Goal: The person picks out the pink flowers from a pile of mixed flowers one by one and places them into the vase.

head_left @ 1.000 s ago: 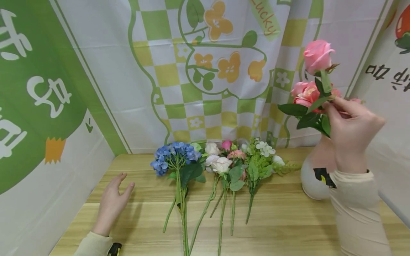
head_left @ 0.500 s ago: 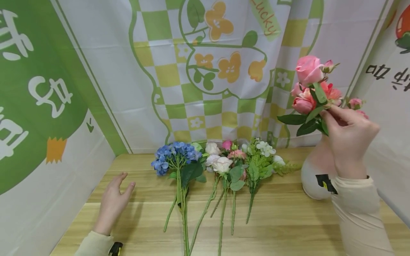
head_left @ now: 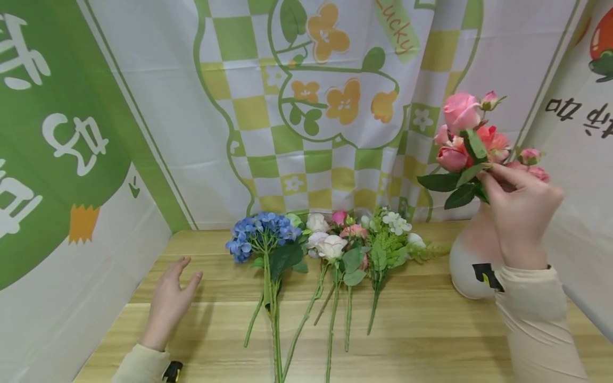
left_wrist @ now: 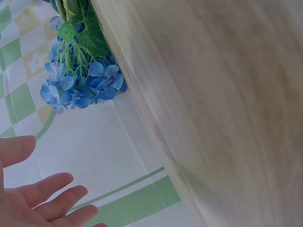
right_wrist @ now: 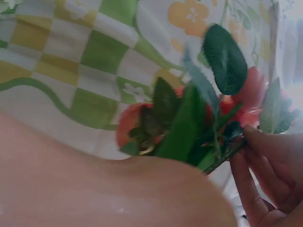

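Above the vase's mouth, my right hand [head_left: 524, 213] pinches the stem of a pink rose [head_left: 461, 113] between thumb and fingers. The stem's lower end is hidden behind the hand. Other pink and coral flowers [head_left: 495, 143] and dark green leaves [head_left: 438, 182] crowd around it. The round vase [head_left: 471, 260], pink above and white below, stands on the table, partly covered by my right wrist. In the right wrist view, the fingers [right_wrist: 255, 189] hold the stem close to the leaves. My left hand [head_left: 170, 303] stays over the table's left side with relaxed fingers, holding nothing.
On the wooden table [head_left: 421, 340] lie a blue hydrangea [head_left: 263, 234], white roses [head_left: 332, 247] with pink blooms beside them, and green sprigs [head_left: 383, 255] with small white flowers. Their stems point toward the front. A printed cloth [head_left: 330, 154] hangs behind.
My right hand has lowered the pink rose toward the vase and shifted slightly left, mostly in the first half second. More pink buds show around it. The left hand has kept its place.
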The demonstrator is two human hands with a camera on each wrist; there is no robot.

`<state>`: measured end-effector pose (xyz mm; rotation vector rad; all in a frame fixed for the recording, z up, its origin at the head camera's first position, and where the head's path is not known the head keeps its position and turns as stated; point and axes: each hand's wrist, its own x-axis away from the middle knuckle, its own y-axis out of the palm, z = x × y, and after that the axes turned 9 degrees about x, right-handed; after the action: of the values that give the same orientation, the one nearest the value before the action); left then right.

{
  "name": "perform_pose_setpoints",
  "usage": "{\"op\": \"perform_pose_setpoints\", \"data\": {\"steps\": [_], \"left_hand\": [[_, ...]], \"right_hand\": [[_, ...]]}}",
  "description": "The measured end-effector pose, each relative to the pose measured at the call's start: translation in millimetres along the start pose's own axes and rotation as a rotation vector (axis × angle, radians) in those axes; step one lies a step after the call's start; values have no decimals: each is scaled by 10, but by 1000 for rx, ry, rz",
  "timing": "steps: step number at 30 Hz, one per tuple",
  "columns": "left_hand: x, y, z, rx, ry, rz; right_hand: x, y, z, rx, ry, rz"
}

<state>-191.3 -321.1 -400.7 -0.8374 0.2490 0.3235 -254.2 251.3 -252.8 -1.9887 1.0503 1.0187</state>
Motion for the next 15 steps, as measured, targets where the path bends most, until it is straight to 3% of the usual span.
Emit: {"op": "perform_pose_setpoints", "data": {"steps": [5, 15], "left_hand": [[3, 0, 1, -1, -5, -7], [-10, 12, 24, 3, 9, 1]], "right_hand": [[72, -24, 95, 67, 31, -24], [104, -63, 145, 114, 16, -21]]}}
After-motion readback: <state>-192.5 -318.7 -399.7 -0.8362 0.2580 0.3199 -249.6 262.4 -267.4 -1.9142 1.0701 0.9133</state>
